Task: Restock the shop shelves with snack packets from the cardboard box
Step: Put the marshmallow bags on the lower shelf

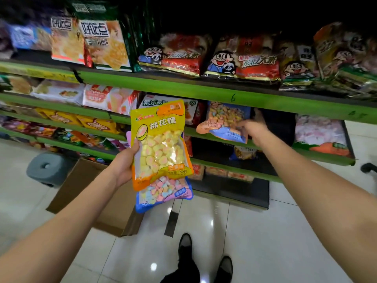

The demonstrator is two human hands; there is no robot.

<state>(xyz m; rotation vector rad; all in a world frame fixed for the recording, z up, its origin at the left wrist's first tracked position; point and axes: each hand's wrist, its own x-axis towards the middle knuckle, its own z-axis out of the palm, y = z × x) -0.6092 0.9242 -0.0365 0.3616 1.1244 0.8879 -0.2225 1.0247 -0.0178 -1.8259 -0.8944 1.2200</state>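
**Left hand holds two packets; right hand at a packet on the shelf**

I see my left hand (124,166) curled around the left edge of a yellow marshmallow packet (161,146), thumb along the front near the top of the clear window, the other fingers hidden behind it. The packet stands upright, in front of the shelves. Its window shows pale yellow and pink pieces; the lower band is orange. Behind it, in the same grip, sits a blue packet (163,196) of pastel pieces, its bottom edge showing below the yellow one.

My right hand (252,130) reaches to the middle shelf, fingers bent at the right edge of a blue-and-orange packet (222,124) that leans tilted over the green shelf edge (204,91). Motion blur covers the fingertips; I cannot tell whether they grip the packet or only touch it.

The cardboard box (85,190) stands on the tiled floor (265,231) below my left forearm, flaps open, against the foot of the shelving. A grey stool (48,168) sits just left of it. A pink marshmallow bag (320,133) lies on the same shelf, well right of my right hand.
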